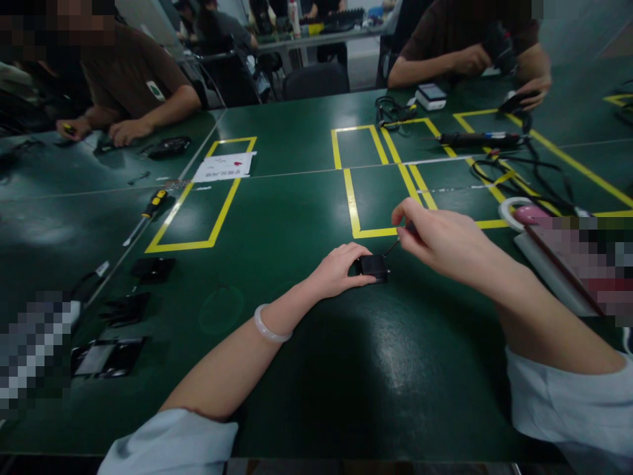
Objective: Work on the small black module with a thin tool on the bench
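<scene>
Near the middle of the green table [277, 224], a small black box-shaped part [374, 267] lies between the thumb and fingers of my left hand [341, 270], which grips it from the left. My right hand [430, 237] is raised just to the right, its fingers pinched on a thin dark tool [391, 248]. The tool slants down to the upper right corner of the black part. Its handle end is hidden in my fingers.
A yellow-black screwdriver [155, 203] and a white label [225, 167] lie left. Several black parts [123, 307] sit at lower left. Right are a black electric screwdriver [479, 139], cables [524, 175] and a tape roll [509, 214]. Two people work across the table.
</scene>
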{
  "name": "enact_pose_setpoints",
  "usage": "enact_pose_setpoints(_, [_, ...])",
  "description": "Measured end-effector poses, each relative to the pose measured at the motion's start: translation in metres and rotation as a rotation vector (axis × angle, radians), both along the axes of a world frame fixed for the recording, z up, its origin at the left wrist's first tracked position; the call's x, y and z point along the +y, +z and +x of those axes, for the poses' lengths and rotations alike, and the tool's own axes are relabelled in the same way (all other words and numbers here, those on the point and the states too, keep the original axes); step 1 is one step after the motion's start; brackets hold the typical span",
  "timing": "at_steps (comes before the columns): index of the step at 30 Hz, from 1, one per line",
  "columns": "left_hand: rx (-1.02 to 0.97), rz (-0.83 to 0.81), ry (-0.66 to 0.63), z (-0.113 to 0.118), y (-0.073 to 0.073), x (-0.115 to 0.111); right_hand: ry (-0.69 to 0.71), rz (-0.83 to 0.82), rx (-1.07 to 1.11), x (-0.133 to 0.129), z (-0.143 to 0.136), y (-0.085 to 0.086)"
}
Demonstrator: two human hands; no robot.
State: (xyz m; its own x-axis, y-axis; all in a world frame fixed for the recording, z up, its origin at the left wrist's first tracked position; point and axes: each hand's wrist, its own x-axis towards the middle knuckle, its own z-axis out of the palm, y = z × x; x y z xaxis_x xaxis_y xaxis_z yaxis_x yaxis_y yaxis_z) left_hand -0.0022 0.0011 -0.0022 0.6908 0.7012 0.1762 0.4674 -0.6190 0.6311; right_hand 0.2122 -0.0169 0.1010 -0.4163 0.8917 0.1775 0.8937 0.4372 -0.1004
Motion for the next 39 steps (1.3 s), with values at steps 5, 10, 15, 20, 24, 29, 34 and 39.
enact_pose_setpoints(5, [0.008, 0.007, -0.004, 0.0004, 0.0007, 0.0003, -0.005, -0.005, 0.014, -0.0003, -0.0004, 0.0009])
enact_pose_setpoints(10, [0.008, 0.003, -0.003, 0.0003, 0.0010, 0.0001, -0.029, 0.005, -0.042, 0.0008, -0.0008, -0.0013])
enact_pose_setpoints(15, [0.006, 0.004, 0.000, -0.0001, 0.0004, -0.0002, 0.022, 0.018, -0.014, 0.0004, 0.0008, -0.0009])
enact_pose_setpoints(20, [0.005, 0.009, -0.003, -0.0003, 0.0002, -0.0004, -0.019, 0.014, -0.025, -0.0010, -0.0015, 0.0009])
enact_pose_setpoints(24, [0.007, 0.008, -0.005, -0.0003, 0.0012, -0.0006, -0.052, 0.043, -0.080, -0.0004, -0.0026, -0.0001])
enact_pose_setpoints(29, [0.008, 0.007, -0.004, 0.0001, 0.0018, 0.0002, -0.019, 0.018, -0.020, -0.0007, -0.0013, -0.0005])
enact_pose_setpoints(34, [0.003, 0.003, 0.002, 0.0002, 0.0007, 0.0005, 0.008, 0.003, 0.009, -0.0002, -0.0008, 0.0015])
enact_pose_setpoints(39, [0.009, -0.006, 0.005, 0.0003, 0.0014, -0.0003, -0.037, 0.022, -0.061, 0.0010, 0.0002, 0.0002])
